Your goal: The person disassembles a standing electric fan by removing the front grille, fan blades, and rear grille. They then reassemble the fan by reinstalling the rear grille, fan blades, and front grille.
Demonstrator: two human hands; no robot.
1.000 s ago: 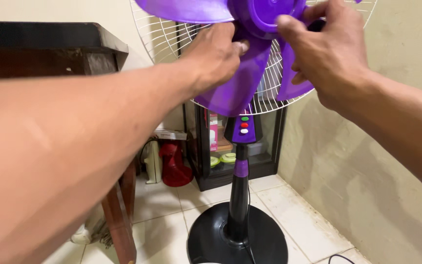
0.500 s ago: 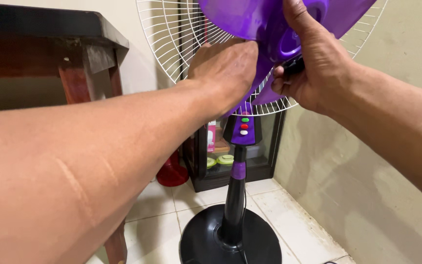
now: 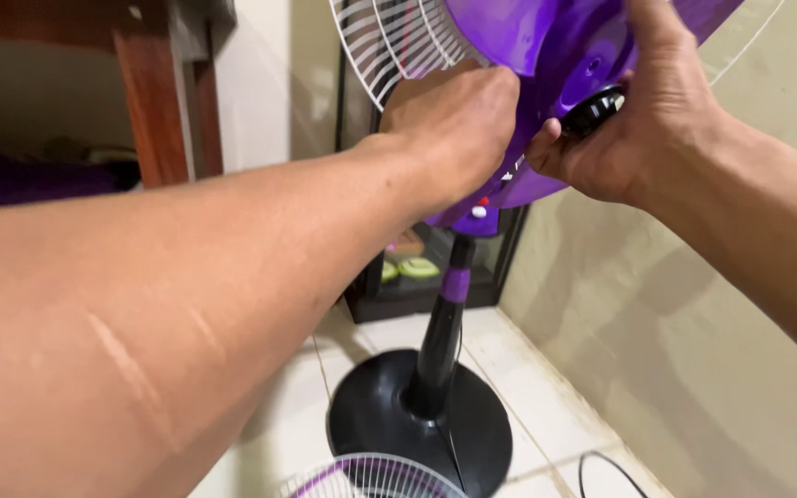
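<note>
White tiled floor (image 3: 546, 387), beige wall (image 3: 657, 304) at right, wooden table leg (image 3: 149, 101) at left. Fan stand's black base (image 3: 417, 424) on tiles. Left hand (image 3: 454, 129) curled behind purple blade (image 3: 546, 46), grip hidden. Right hand (image 3: 638, 129) clasps blade hub, thumb beside black cap (image 3: 594, 109). White rear grille (image 3: 398, 46) behind blade.

Purple fan blade (image 3: 546, 46) and white rear grille (image 3: 389, 46) cut off at top edge. Left hand (image 3: 454, 124) fingertips hidden behind blade. Floor grille (image 3: 371, 480) cropped at bottom.

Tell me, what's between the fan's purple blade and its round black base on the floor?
The head view shows a stand pole, black with a purple band, joining blade and base.
</note>
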